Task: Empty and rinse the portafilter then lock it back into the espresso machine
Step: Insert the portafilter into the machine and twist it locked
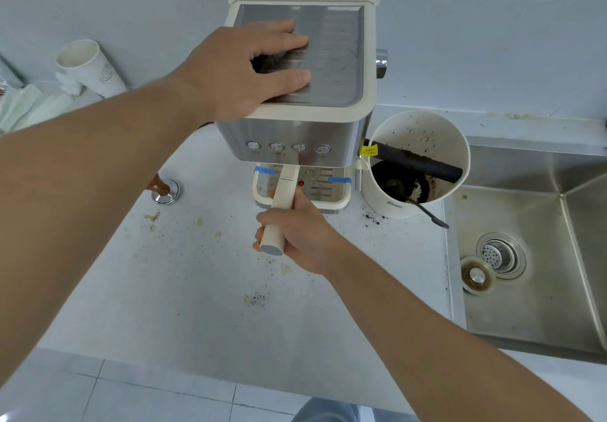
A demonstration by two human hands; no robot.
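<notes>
A cream and steel espresso machine (328,129) stands at the back of the white counter. My left hand (249,66) lies flat on its metal top plate, fingers spread. The portafilter's cream handle (282,204) sticks out toward me from under the machine's front, above the drip tray (331,196). My right hand (299,234) is wrapped around that handle. The portafilter's basket end is hidden beneath the machine head.
A white knock box (423,132) with a black bar and dark grounds stands right of the machine, a black spoon (427,213) leaning from it. A steel sink (532,306) with drain strainer lies at right. A tamper (164,191) and paper cup (88,66) sit at left. Coffee crumbs dot the counter.
</notes>
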